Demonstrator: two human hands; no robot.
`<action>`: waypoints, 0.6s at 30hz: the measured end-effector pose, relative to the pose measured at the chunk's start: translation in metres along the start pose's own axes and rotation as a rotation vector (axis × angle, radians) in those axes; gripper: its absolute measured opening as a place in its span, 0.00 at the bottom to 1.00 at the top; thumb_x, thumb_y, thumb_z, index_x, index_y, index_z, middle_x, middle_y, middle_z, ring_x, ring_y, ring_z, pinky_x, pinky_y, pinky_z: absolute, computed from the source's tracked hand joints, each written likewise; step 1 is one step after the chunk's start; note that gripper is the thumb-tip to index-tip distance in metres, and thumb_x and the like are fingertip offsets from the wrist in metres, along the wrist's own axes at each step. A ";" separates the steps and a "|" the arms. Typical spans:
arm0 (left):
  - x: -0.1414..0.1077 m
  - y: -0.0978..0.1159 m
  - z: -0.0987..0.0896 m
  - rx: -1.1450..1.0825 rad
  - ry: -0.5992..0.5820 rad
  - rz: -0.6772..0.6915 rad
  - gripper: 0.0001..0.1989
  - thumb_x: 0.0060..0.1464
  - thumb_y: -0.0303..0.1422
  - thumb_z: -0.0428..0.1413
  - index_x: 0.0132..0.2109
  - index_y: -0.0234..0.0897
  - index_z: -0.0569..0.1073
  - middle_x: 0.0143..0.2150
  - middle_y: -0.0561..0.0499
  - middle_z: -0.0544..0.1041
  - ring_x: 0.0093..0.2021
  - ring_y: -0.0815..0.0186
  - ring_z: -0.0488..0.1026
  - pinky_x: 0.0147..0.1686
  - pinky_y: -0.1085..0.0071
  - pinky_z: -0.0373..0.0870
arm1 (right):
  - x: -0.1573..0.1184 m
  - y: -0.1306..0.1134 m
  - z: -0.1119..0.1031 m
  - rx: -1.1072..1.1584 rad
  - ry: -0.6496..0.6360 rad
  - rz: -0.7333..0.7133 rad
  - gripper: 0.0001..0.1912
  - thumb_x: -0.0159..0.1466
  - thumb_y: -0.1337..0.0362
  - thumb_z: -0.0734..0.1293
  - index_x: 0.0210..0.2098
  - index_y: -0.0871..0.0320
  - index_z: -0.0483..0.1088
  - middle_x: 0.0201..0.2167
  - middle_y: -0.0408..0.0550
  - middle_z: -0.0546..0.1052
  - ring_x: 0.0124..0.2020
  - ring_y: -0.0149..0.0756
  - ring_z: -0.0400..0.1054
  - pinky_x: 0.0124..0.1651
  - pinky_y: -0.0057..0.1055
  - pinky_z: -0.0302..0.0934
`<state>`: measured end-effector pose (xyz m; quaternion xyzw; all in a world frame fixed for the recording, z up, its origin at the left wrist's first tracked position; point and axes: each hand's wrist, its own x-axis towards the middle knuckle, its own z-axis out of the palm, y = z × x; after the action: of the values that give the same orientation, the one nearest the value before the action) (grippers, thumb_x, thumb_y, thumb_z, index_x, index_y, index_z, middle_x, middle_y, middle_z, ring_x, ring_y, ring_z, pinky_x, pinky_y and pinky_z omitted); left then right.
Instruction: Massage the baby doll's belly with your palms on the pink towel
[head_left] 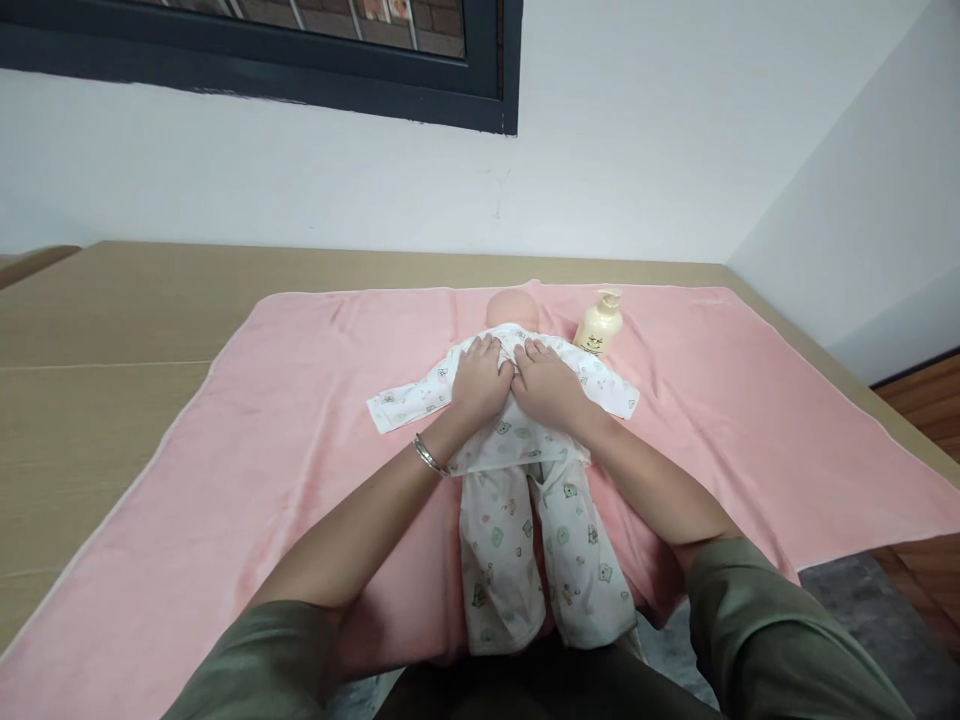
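Note:
A doll [513,309] lies on a pink blanket [300,400], its bald head toward the wall. It wears a white printed top [510,440] with the sleeves spread out, and matching trousers [501,560] whose legs hang toward me. My left hand [482,380] rests flat on the left side of the doll's upper back or chest; which side faces up I cannot tell. On the right side lies my right hand [549,384], fingers extended over the cloth. The thumbs meet or nearly meet in the middle. Neither hand grips anything.
A cream pump bottle [598,325] stands on the blanket just right of the doll's head. The wooden table [97,340] extends beyond the blanket at left and back. A white wall with a dark window frame [480,85] rises behind.

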<state>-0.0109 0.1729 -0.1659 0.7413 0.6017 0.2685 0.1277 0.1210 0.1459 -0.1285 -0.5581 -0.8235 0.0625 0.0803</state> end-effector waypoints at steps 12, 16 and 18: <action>-0.003 0.001 0.001 0.061 0.052 0.021 0.25 0.60 0.32 0.43 0.60 0.24 0.68 0.64 0.35 0.68 0.67 0.50 0.62 0.67 0.52 0.57 | -0.002 -0.005 -0.001 -0.015 -0.005 0.028 0.30 0.69 0.66 0.53 0.68 0.76 0.51 0.69 0.68 0.54 0.71 0.52 0.46 0.73 0.44 0.40; 0.000 0.000 0.002 0.070 0.057 -0.003 0.26 0.61 0.32 0.42 0.62 0.24 0.66 0.66 0.36 0.66 0.68 0.49 0.60 0.68 0.51 0.55 | 0.000 0.000 -0.005 0.053 -0.005 -0.005 0.29 0.69 0.67 0.53 0.67 0.71 0.56 0.68 0.64 0.57 0.71 0.48 0.48 0.72 0.41 0.43; -0.003 0.002 0.004 0.086 0.062 -0.009 0.26 0.61 0.32 0.42 0.63 0.24 0.66 0.67 0.36 0.65 0.69 0.48 0.58 0.69 0.49 0.53 | 0.009 0.011 -0.003 0.122 0.006 0.033 0.28 0.69 0.68 0.51 0.67 0.68 0.56 0.69 0.61 0.57 0.71 0.46 0.48 0.72 0.42 0.44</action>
<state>-0.0075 0.1705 -0.1691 0.7346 0.6198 0.2647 0.0782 0.1286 0.1581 -0.1267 -0.5658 -0.8086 0.1122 0.1158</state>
